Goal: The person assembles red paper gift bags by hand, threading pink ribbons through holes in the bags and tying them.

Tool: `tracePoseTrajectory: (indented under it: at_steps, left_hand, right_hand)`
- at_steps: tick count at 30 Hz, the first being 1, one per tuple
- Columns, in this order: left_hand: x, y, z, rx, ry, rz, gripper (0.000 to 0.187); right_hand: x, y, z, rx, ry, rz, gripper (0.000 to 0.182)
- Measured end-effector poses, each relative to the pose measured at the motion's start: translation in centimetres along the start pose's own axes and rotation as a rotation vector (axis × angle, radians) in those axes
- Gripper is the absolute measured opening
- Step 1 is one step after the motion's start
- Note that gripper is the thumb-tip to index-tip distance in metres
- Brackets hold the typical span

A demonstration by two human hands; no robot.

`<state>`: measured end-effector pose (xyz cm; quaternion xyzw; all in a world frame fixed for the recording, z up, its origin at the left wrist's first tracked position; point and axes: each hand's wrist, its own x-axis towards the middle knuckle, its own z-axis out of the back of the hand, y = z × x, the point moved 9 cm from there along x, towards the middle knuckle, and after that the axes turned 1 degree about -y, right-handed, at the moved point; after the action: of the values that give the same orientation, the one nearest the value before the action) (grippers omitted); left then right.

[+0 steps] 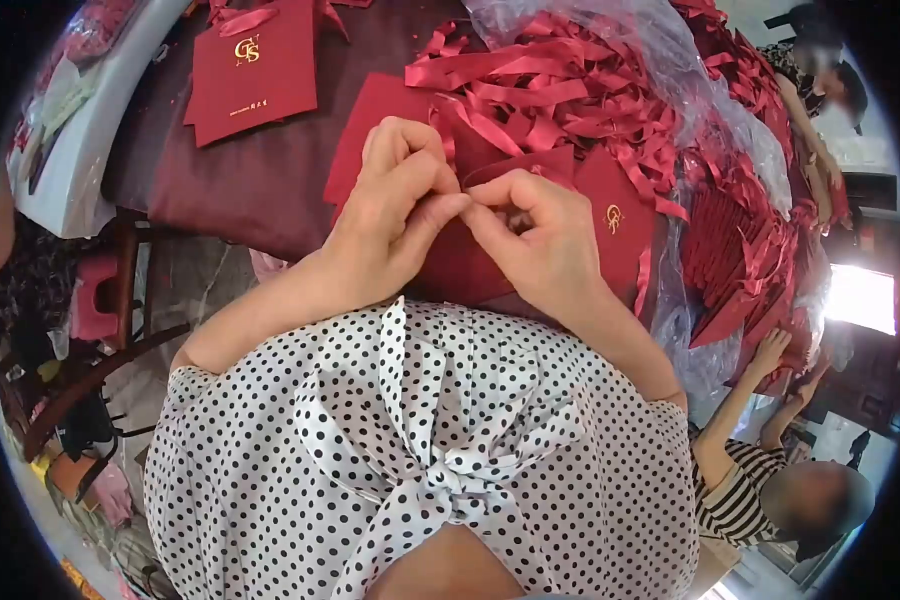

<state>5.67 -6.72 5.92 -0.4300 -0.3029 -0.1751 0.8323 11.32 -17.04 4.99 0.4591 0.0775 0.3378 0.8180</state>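
Note:
Thumb to finger, my left hand (385,220) and my right hand (555,240) meet in a close pinch above the dark red table cover. Both are closed, and what lies between their fingertips is too small to make out. Under them lie red card bags (455,265), partly hidden by my hands and wrists. A red bag with a gold emblem (618,235) lies just right of my right hand. Beyond my fingers spreads a heap of glossy red ribbons (570,95), some strands reaching close to my left hand.
Red bags with gold lettering (255,85) lie at the upper left. Clear plastic wrap (740,140) borders packed red bags (720,250) on the right. A co-worker in a striped top (750,495) handles bags there; another person (820,85) stands farther back. A white bin (90,150) stands left.

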Motion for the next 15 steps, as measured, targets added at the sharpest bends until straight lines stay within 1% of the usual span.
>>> tracePoseTrajectory:
  at_steps: [1,2,4,6,7,8,9,10,11,12,13,15]
  left_hand:
    - [0.2,0.7,0.0,-0.076,0.024,0.08,0.015]
    - [0.2,1.5,-0.1,-0.153,0.048,0.16,0.015]
    - [-0.1,1.9,-0.2,-0.185,0.064,0.164,0.014]
    - [-0.3,2.2,-0.4,-0.293,0.108,0.207,0.011]
    - [-0.2,2.2,-0.1,-0.294,0.108,0.207,0.011]
    - [0.0,1.9,-0.3,-0.297,0.176,0.181,0.01]
    - [0.1,1.6,-0.4,-0.297,0.244,0.155,0.01]
    - [0.3,1.9,-0.2,-0.344,0.266,0.207,0.009]
    - [0.5,2.3,-0.1,-0.391,0.287,0.256,0.009]
    - [1.0,2.7,0.1,-0.34,0.326,0.223,0.006]
    - [1.6,2.9,0.5,-0.339,0.321,0.221,0.006]
    - [2.0,2.1,-0.7,-0.361,0.594,0.17,0.009]
  right_hand:
    - [-0.1,-1.0,-0.2,0.066,0.001,-0.063,0.008]
    - [-0.1,-1.0,-0.3,0.068,0.0,-0.06,0.008]
    - [-0.3,0.3,-0.1,-0.036,-0.03,0.071,0.012]
    - [-0.3,0.7,0.3,-0.026,-0.019,0.049,0.014]
    - [-0.3,0.7,0.4,-0.018,-0.005,0.031,0.016]
    - [-0.4,0.5,0.5,-0.018,-0.003,0.031,0.016]
    - [-0.6,0.9,0.2,-0.088,0.021,0.119,0.017]
    - [-0.8,1.4,-0.1,-0.158,0.044,0.209,0.018]
    - [-0.8,1.6,0.0,-0.136,0.07,0.15,0.016]
    - [-0.9,1.7,0.0,-0.138,0.071,0.155,0.016]
    - [-1.0,1.9,0.0,-0.126,0.058,0.174,0.015]
    - [-1.1,2.2,-0.2,-0.118,0.049,0.197,0.015]
